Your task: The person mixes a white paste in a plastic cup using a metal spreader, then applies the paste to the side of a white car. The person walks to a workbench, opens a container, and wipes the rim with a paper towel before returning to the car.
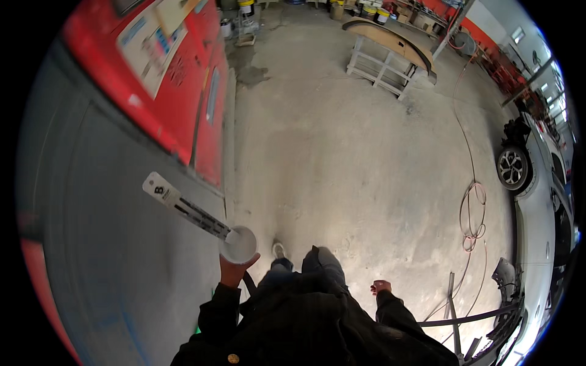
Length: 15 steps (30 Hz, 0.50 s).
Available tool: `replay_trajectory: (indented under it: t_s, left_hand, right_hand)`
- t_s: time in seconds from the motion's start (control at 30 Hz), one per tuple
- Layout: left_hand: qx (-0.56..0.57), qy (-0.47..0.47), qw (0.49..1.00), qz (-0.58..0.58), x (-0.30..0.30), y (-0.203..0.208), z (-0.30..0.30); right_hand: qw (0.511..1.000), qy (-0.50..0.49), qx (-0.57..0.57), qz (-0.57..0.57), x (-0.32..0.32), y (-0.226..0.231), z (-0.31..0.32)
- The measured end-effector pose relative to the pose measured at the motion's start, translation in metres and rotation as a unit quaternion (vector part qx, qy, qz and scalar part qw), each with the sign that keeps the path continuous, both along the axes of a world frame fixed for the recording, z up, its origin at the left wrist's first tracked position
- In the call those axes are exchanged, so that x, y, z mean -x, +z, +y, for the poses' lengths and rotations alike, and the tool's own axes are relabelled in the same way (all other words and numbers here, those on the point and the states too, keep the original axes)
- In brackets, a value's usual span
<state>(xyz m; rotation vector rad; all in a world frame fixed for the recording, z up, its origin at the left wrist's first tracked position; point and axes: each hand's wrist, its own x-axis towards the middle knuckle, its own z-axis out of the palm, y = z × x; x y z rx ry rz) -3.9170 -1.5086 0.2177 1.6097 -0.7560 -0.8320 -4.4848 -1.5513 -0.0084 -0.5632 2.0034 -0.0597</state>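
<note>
While the left hand (234, 272) clasps a white round plastic cup (238, 244) upright from below, its flat marked measuring stick (186, 209) leans out toward ten o'clock; the right hand (381, 287) hangs loosely curled, holding nothing, at three o'clock over grey concrete floor (342, 165).

One white cup (238, 244) with one marked stick (186, 208) in it. One car wheel (512, 168), one white wooden stand (383, 64).

A cup (238, 244) is held in the left hand (232, 269), a flat stick (186, 208) standing in it, slanted up-left. A cabinet (177, 79) is set left. A trestle (384, 61) is placed ahead on the floor (342, 158); a hose (473, 210) and car (537, 183) to the right.
</note>
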Motion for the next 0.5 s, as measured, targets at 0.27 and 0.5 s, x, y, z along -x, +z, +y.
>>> replay_trajectory:
  t_s: [0.27, 0.5]
  left_hand:
    - [0.034, -0.065, 0.992, -0.104, -0.107, 0.007, -0.301]
    - [0.091, 0.05, 0.993, -0.065, -0.177, -0.024, -0.489]
  right_hand:
    - [0.928, 0.359, 0.102, 0.013, -0.133, -0.067, -0.139]
    - [0.964, 0.136, 0.072, -0.219, -0.203, -0.081, -0.523]
